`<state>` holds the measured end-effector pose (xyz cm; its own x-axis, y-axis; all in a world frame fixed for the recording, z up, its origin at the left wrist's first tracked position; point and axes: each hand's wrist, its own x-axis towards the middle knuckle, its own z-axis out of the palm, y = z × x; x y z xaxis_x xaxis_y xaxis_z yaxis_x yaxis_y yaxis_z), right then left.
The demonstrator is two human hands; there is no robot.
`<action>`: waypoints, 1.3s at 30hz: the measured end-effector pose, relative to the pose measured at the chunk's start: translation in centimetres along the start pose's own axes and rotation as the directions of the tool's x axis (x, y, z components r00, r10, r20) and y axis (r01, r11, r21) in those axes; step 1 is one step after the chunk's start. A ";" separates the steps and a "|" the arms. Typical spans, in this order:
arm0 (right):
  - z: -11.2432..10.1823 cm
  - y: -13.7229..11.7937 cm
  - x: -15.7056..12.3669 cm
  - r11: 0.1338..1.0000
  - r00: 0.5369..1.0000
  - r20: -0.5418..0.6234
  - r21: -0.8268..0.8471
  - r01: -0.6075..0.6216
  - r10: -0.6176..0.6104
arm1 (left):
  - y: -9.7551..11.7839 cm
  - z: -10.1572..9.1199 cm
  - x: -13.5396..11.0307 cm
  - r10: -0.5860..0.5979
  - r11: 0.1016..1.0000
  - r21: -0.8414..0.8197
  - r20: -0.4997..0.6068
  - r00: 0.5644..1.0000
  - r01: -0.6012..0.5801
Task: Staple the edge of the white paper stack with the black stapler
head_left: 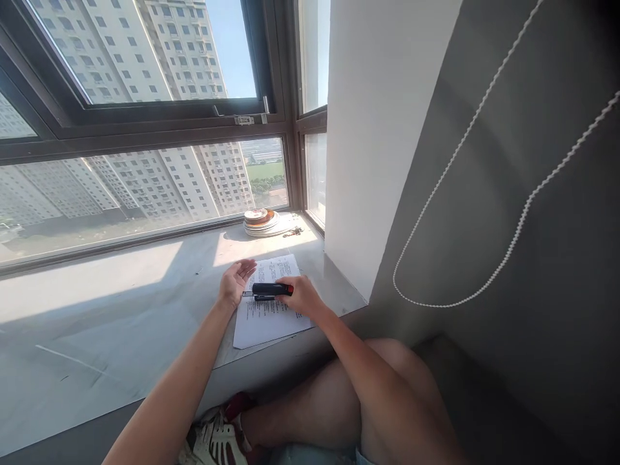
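A black stapler (266,290) with a small red patch is gripped by my right hand (300,294) at its right end. It lies sideways over printed sheets of paper (268,329), its upper and lower arms apart at the left end. Whether it touches the paper, I cannot tell. My left hand (236,279) is at the left edge of the sheets, palm turned towards the stapler, fingers stretched out. A thin metal part of the stapler reaches close to the left wrist; contact there is unclear.
The sheets lie on a pale window sill (145,316), near its front edge. A stack of plates (261,223) stands in the back corner by the window frame (293,168). To the right are a white wall pillar (372,129) and a hanging bead chain (455,155).
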<state>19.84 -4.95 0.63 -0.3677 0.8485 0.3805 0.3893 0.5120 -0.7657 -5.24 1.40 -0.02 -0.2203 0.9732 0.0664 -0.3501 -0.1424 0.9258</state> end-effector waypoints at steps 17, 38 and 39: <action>1.0 -1.6 -1.2 0.877 0.910 -0.056 -0.299 0.376 -0.410 | 0.0 1.0 -0.8 -0.212 0.972 0.159 0.274 0.938 0.173; 0.7 -2.7 -0.1 0.924 0.913 -0.144 -0.100 0.370 -0.381 | 2.6 2.5 -4.7 0.190 0.892 0.301 0.424 0.885 -0.336; 0.7 -2.8 0.1 0.912 0.905 -0.128 -0.113 0.394 -0.407 | 2.7 2.6 -5.0 0.179 0.891 0.299 0.458 0.870 -0.341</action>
<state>18.09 -6.43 2.42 -0.3824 0.5765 0.7221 0.3053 0.8164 -0.4902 -2.71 -3.33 3.12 0.1627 0.9044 0.3945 0.0355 -0.4050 0.9136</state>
